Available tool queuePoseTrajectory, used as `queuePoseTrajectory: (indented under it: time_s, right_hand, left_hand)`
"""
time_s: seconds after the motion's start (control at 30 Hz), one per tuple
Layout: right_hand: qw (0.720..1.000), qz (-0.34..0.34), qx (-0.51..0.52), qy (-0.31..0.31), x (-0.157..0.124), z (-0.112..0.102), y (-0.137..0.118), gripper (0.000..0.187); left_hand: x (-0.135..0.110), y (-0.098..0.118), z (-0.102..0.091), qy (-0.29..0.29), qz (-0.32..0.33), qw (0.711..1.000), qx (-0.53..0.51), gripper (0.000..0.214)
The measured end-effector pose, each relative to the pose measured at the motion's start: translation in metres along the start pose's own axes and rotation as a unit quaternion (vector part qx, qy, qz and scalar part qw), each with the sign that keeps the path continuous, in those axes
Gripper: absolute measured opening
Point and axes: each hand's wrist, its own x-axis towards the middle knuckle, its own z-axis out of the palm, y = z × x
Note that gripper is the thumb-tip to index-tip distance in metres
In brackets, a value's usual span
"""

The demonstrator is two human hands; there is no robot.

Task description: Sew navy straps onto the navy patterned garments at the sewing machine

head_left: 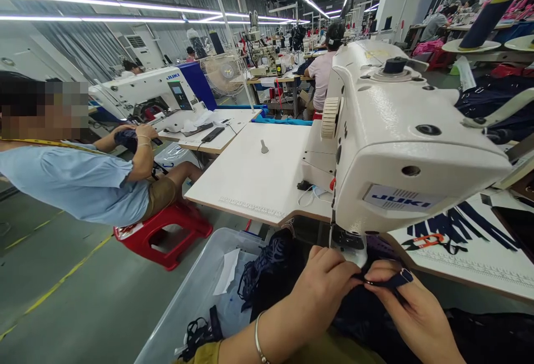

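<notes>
Just below the needle area of a white JUKI sewing machine (417, 147), both hands pinch a narrow navy strap (390, 283). My left hand (321, 289) has its fingers pressed together on the strap's left end. My right hand (411, 305) grips it a short way to the right, where a small metallic-looking piece shows by the index finger. Dark navy fabric (359, 311) hangs beneath the hands over my lap. Exactly how the fingertips meet the strap is partly hidden.
A clear plastic bin (187, 286) with dark lace garments (267, 264) stands at lower left. Orange-handled snips (423, 241) and cut navy straps (467, 225) lie on the right table. A co-worker (75, 180) sits at left on a red stool (167, 236).
</notes>
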Motion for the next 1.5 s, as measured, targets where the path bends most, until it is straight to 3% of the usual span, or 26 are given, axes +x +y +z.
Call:
queuePoseTrajectory:
  time_s: [0.27,0.57,0.67,0.77,0.83,0.93,1.03,1.13,1.27,1.37,1.5]
  right_hand:
    - [0.998,-0.039,-0.028,0.028,-0.01,0.005,0.008,0.008]
    - [0.99,-0.127,-0.034,0.055,-0.006,0.008,0.004,0.018]
    - [0.995,-0.081,0.014,0.058,-0.007,0.008,0.003,0.015]
    - [0.996,0.059,0.059,0.019,-0.007,0.006,0.001,0.002]
    - [0.983,0.162,0.085,-0.024,-0.004,0.007,0.003,0.01]
    - [0.966,0.237,0.093,-0.035,0.003,0.013,0.01,0.021]
    - [0.969,0.237,0.07,-0.018,0.009,0.02,0.017,0.023]
    - [0.975,0.217,0.047,-0.017,0.012,0.025,0.019,0.021]
    - [0.978,0.208,0.021,0.018,0.019,0.023,0.017,0.021]
    - [0.972,0.228,0.059,0.021,0.029,0.02,0.02,0.022]
    - [0.977,0.205,0.052,0.031,0.044,0.016,0.033,0.026]
  left_hand:
    - [-0.001,0.001,-0.002,-0.027,-0.002,1.0,-0.013,0.016]
    - [-0.001,0.001,0.001,-0.003,-0.007,1.0,0.015,0.024]
    - [-0.002,0.002,0.0,-0.015,-0.012,1.0,0.017,0.025]
    - [0.0,0.004,-0.002,-0.045,-0.043,0.998,0.003,0.028]
    - [0.002,0.004,-0.003,-0.055,-0.072,0.996,0.009,0.03]
    - [0.002,0.001,-0.005,0.017,-0.081,0.994,0.076,0.026]
    - [-0.004,-0.004,-0.004,0.063,0.036,0.987,0.146,0.02]
    - [-0.014,-0.013,-0.002,-0.004,0.153,0.967,0.202,0.028]
    - [-0.022,-0.021,-0.001,-0.069,0.142,0.957,0.243,0.033]
    - [-0.02,-0.022,-0.003,-0.109,0.124,0.959,0.23,0.034]
    - [-0.013,-0.017,-0.001,-0.111,0.1,0.962,0.229,0.036]
